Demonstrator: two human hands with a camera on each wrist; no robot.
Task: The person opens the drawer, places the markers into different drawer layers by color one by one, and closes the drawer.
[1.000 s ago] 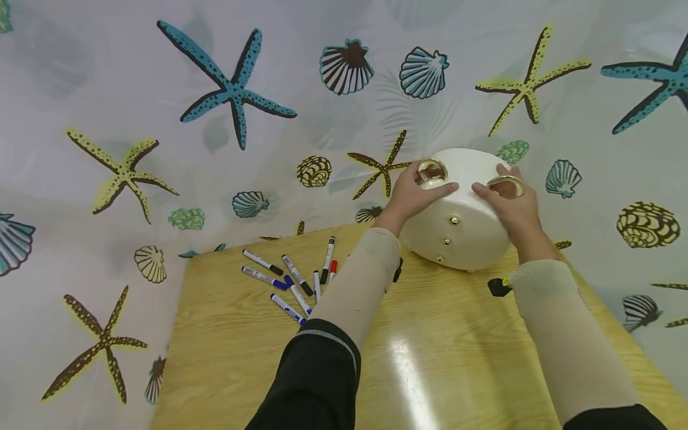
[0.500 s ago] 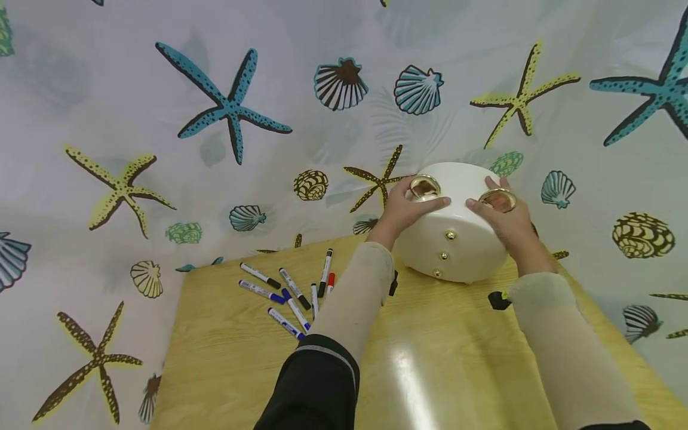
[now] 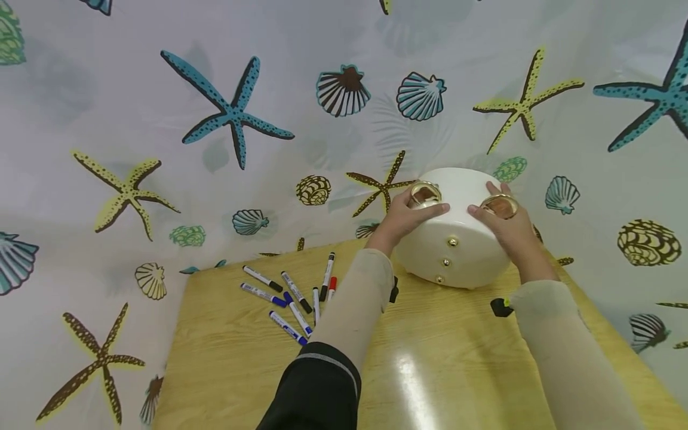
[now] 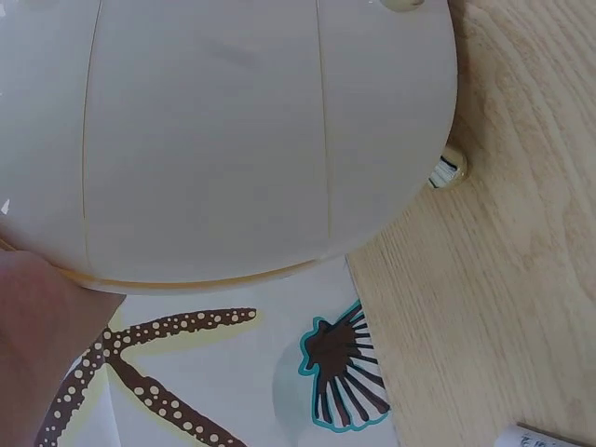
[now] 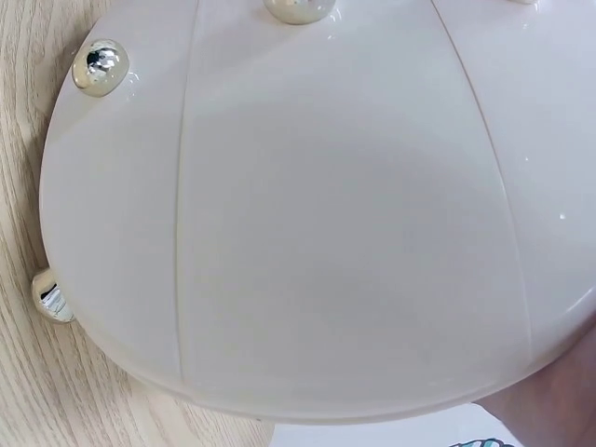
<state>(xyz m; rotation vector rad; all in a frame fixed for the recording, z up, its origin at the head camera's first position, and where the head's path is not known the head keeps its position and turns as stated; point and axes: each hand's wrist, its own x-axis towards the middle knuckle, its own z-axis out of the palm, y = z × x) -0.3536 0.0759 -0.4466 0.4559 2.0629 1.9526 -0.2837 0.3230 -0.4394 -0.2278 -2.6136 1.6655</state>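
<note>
A glossy white rounded box [image 3: 457,263] stands at the back right of the table, with a column of gold studs [image 3: 446,262] on its front. Two gold rings sit on its top: a left ring [image 3: 426,192] and a right ring [image 3: 500,205]. My left hand [image 3: 400,218] grips the box's upper left side beside the left ring, thumb along the top. On the other side, my right hand [image 3: 516,233] holds it by the right ring, its thumb pointing inward. Both wrist views are mostly filled by the smooth white shell; fingers behind the box are hidden.
Several whiteboard markers [image 3: 290,307] with black, blue and red caps lie on the wooden table [image 3: 226,370], left of my left forearm, which partly hides that area. Behind the table hangs a white cloth [image 3: 301,60] printed with starfish and shells.
The head view has tilted up slightly, so everything appears lower. Both hands keep their hold on the white box, which stays in place on the table.
</note>
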